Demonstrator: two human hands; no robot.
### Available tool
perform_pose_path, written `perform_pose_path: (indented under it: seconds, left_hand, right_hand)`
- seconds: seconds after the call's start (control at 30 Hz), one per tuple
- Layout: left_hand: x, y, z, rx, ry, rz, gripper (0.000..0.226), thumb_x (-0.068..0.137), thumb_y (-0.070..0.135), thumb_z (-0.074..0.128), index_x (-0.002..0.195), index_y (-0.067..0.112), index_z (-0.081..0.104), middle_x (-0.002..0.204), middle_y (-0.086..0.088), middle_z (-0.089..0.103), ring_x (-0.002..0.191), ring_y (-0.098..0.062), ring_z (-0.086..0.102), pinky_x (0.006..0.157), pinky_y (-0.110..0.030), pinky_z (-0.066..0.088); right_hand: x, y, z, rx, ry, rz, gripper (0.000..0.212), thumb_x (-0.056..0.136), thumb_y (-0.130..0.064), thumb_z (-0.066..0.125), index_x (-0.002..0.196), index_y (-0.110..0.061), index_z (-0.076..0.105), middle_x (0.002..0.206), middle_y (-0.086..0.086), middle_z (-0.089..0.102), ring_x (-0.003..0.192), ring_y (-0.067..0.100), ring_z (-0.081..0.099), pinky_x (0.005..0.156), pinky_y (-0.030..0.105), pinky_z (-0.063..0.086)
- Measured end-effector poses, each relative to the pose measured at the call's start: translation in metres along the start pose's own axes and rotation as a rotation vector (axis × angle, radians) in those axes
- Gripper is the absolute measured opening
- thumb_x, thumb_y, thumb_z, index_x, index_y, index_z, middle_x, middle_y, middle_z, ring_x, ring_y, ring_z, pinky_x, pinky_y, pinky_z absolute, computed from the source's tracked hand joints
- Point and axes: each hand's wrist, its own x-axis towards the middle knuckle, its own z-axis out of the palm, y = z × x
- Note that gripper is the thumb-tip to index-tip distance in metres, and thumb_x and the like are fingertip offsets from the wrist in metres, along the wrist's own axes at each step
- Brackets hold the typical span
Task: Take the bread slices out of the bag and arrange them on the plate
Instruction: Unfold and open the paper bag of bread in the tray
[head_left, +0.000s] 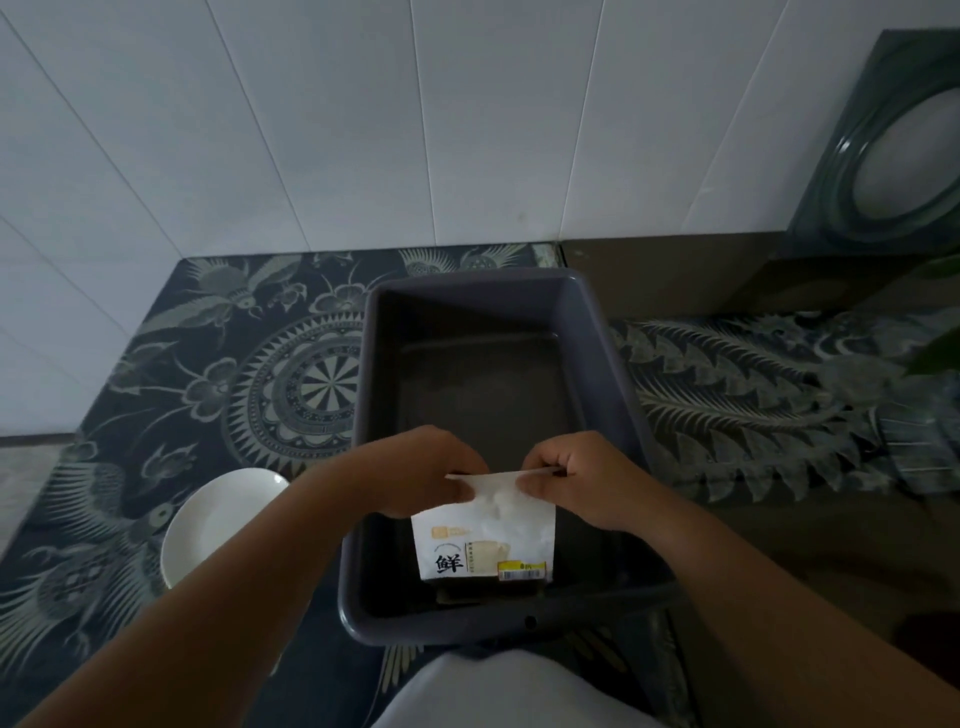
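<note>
A white bread bag (485, 540) with printed labels stands upright in the near part of a grey plastic tub (597, 322). My left hand (415, 473) pinches the bag's top edge on the left. My right hand (576, 478) pinches the same edge on the right. The bag's top is held flat between the two hands, and no slices show through it. A white plate (208, 519) sits left of the tub on the patterned cloth, partly hidden by my left forearm, with nothing visible on it.
The dark cloth (182, 374) with pale bird and mandala patterns covers the tabletop. White tiled wall rises behind. A dark box with a round glass panel (893, 156) stands at the far right, green leaves (935, 353) below it.
</note>
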Motion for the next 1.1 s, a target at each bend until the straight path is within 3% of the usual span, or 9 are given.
perform_pose_path:
  seconds: [0.13,0.27,0.4,0.47,0.53,0.63,0.87,1.0,1.1]
  left_hand:
    - [0.006,0.008,-0.01,0.073,-0.007,0.043,0.018,0.094,0.018,0.056,0.103,0.017,0.072,0.098,-0.001,0.072,0.089,-0.013,0.063,0.078,-0.027,0.047]
    - [0.018,0.014,-0.006,0.503,0.312,0.085,0.021,0.094,0.027,0.055,0.111,0.03,0.067,0.113,0.008,0.065,0.115,-0.019,0.052,0.096,-0.042,0.038]
    - [0.018,0.014,0.013,0.322,0.767,0.035,0.043,0.077,0.021,0.077,0.117,0.028,0.063,0.132,-0.005,0.052,0.122,-0.028,0.047,0.095,-0.047,0.038]
    - [0.018,0.019,0.03,0.027,0.951,-0.116,0.052,0.075,0.02,0.078,0.121,0.024,0.054,0.127,-0.003,0.047,0.104,-0.019,0.054,0.087,-0.03,0.046]
    - [0.019,0.023,0.041,-0.36,0.861,-0.288,0.033,0.083,0.028,0.072,0.108,0.026,0.051,0.113,0.005,0.054,0.084,-0.006,0.058,0.072,-0.018,0.046]
    - [0.022,0.018,0.05,-0.746,0.586,-0.425,0.015,0.091,0.038,0.063,0.094,0.025,0.058,0.092,0.004,0.069,0.077,-0.008,0.068,0.069,-0.028,0.056]
    - [0.018,0.012,0.048,-0.82,0.571,-0.43,0.018,0.09,0.043,0.063,0.09,0.026,0.065,0.082,0.005,0.073,0.064,0.002,0.069,0.055,-0.019,0.052]
    - [0.016,0.008,0.045,-0.634,0.736,-0.519,0.01,0.09,0.024,0.063,0.083,0.032,0.062,0.075,0.006,0.07,0.061,0.002,0.067,0.051,-0.018,0.054]
    - [0.005,0.003,0.041,-0.602,0.827,-0.488,0.03,0.086,0.015,0.064,0.095,0.039,0.048,0.069,0.002,0.067,0.059,-0.001,0.065,0.045,-0.02,0.054]
  right_hand:
    - [0.001,-0.013,-0.001,-0.17,-0.084,-0.028,0.009,0.088,-0.035,0.063,0.086,-0.041,0.068,0.081,-0.019,0.066,0.077,-0.005,0.062,0.065,0.02,0.05]
    - [0.004,-0.023,-0.003,-0.189,0.037,-0.003,0.031,0.089,-0.037,0.062,0.059,-0.045,0.058,0.059,-0.014,0.059,0.058,-0.004,0.058,0.05,0.014,0.034]
    - [0.006,-0.024,0.005,-0.043,0.169,0.117,0.014,0.086,-0.029,0.067,0.072,-0.031,0.069,0.073,-0.012,0.069,0.07,-0.001,0.063,0.061,0.023,0.047]
    - [0.006,-0.024,0.016,0.02,0.222,0.176,0.012,0.087,-0.027,0.067,0.09,-0.022,0.076,0.087,-0.009,0.074,0.081,0.004,0.067,0.072,0.027,0.054]
    - [0.003,-0.024,0.028,0.119,0.231,0.223,0.015,0.089,-0.029,0.065,0.089,-0.019,0.076,0.088,-0.006,0.075,0.081,0.006,0.069,0.075,0.031,0.057]
    - [0.002,-0.025,0.038,0.404,0.238,0.321,0.022,0.09,-0.034,0.064,0.081,-0.017,0.076,0.082,0.002,0.077,0.075,0.014,0.074,0.071,0.041,0.062]
    - [0.004,-0.022,0.035,0.574,0.143,0.326,0.017,0.092,-0.024,0.063,0.089,-0.017,0.078,0.09,0.002,0.078,0.086,0.018,0.074,0.082,0.042,0.058]
    - [0.005,-0.021,0.032,0.381,0.301,0.347,0.013,0.082,-0.021,0.064,0.075,-0.018,0.075,0.077,-0.005,0.075,0.073,0.009,0.072,0.062,0.03,0.06]
    - [0.003,-0.016,0.022,0.296,0.442,0.351,0.014,0.081,-0.021,0.064,0.07,-0.016,0.071,0.07,-0.001,0.07,0.064,0.008,0.068,0.054,0.026,0.057]
